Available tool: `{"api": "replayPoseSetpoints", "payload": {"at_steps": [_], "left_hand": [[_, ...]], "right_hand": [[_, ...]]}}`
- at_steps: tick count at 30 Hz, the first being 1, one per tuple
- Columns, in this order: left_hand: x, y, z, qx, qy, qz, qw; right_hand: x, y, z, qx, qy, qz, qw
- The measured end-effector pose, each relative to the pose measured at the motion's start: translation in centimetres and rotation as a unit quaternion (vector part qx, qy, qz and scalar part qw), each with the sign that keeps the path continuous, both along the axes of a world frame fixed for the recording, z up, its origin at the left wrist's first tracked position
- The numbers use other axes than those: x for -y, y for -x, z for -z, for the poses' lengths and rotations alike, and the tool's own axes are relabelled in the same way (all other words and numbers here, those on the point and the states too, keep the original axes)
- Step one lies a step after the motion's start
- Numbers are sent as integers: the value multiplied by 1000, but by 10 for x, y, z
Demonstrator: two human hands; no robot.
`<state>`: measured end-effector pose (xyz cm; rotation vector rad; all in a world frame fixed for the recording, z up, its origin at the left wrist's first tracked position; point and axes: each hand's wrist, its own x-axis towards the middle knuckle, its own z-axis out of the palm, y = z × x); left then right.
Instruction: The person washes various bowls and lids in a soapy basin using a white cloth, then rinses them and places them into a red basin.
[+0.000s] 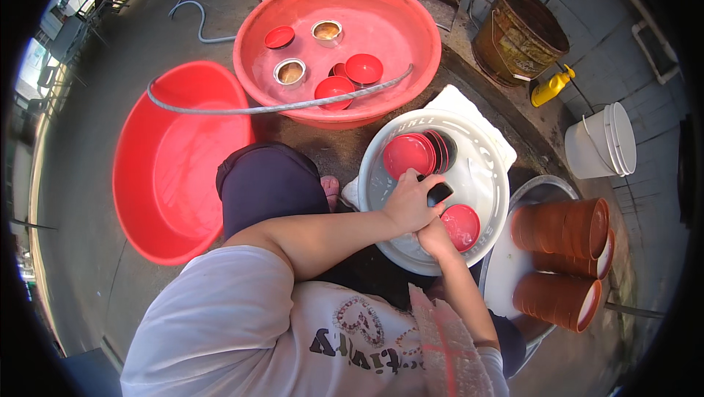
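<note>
Over the white plastic basin, my two hands meet, the left one crossing in front of the right. My left hand has its fingers around a small black bowl, whose glossy dark side shows beyond the fingers. My right hand is tucked under the left, and its fingers are largely hidden. Just beyond them in the basin, a row of red bowls with black outsides leans together on its side. Another red bowl lies close to my right wrist, wet inside.
A large pink tub holds water, red bowls and two metal pots. A grey hose spans it and a red tub. At right, stacked brown containers rest across a metal basin. Buckets stand along the wall.
</note>
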<state>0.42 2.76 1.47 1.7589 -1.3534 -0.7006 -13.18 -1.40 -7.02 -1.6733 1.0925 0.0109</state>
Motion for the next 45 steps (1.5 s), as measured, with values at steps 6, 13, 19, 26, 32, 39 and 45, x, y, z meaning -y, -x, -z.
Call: {"api": "replayPoseSetpoints", "payload": {"at_steps": [6, 13, 19, 26, 32, 39, 45], "left_hand": [[26, -14, 27, -222, -35, -203, 953], [23, -14, -6, -491, -91, -233, 834], [20, -17, -7, -581, -146, -228, 768], [28, -21, 15, -589, -143, -267, 749], [22, -21, 47, -723, -140, -192, 649], [17, 1, -6, -872, -192, 52, 448], [7, -1, -44, -742, -325, -45, 585]], "right_hand": [[-2, -2, -46, -124, 331, 72, 933], [-9, 15, 9, -248, 420, -154, 859], [18, 26, -7, -150, 218, 125, 956], [21, 17, -45, 236, -288, 323, 870], [-24, -28, -121, 325, 18, 133, 936], [-12, -31, -130, 148, 549, -46, 821], [31, 7, -148, 264, 338, 52, 902]]}}
